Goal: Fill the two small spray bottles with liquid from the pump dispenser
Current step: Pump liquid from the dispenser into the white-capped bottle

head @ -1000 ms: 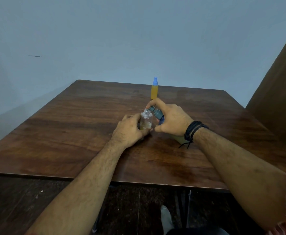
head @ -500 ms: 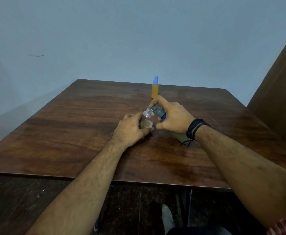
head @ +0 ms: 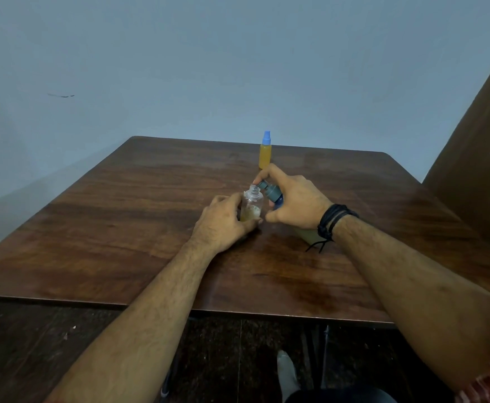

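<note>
A clear small spray bottle [head: 253,204] without its cap stands on the wooden table [head: 127,216], a little yellow liquid in its bottom. My left hand [head: 223,222] grips it from the left. My right hand [head: 293,202] holds the tilted pump dispenser [head: 271,193], whose grey-blue pump head points its spout at the bottle's open neck; my index finger lies over the pump top. The dispenser's body is mostly hidden under my hand and wrist. A second small spray bottle [head: 265,154], full of yellow liquid with a blue cap, stands farther back.
The table's front edge [head: 238,311] is close to me and the floor lies below it. A brown wooden panel [head: 482,158] rises at the right. A pale blue wall stands behind the table.
My right hand and the dispenser rose slightly between the earliest frame and now; the spout stays at the bottle's neck. My left hand has not moved.
</note>
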